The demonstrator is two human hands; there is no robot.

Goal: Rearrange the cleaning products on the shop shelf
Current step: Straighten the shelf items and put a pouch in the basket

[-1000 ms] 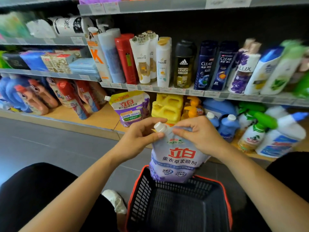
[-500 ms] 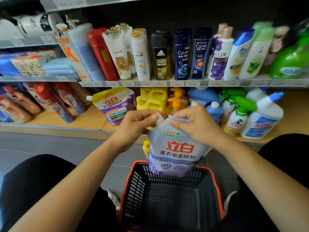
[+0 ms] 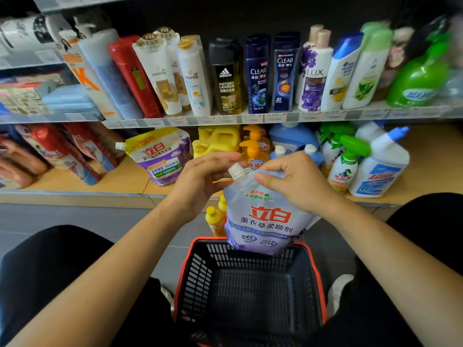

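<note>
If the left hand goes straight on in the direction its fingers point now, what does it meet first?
Probably the white cap of the pouch, directly ahead of the left hand; the right hand pinches the pouch's top just beyond it. Depth is unclear.

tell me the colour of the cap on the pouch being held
The cap of the pouch is white; the head view shows it best.

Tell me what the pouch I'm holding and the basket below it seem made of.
Pouch: soft glossy plastic film, it seems; it creases where the right hand pinches it. Cap: hard white plastic. Basket: rigid moulded plastic, matte black lattice, orange rim.
</note>
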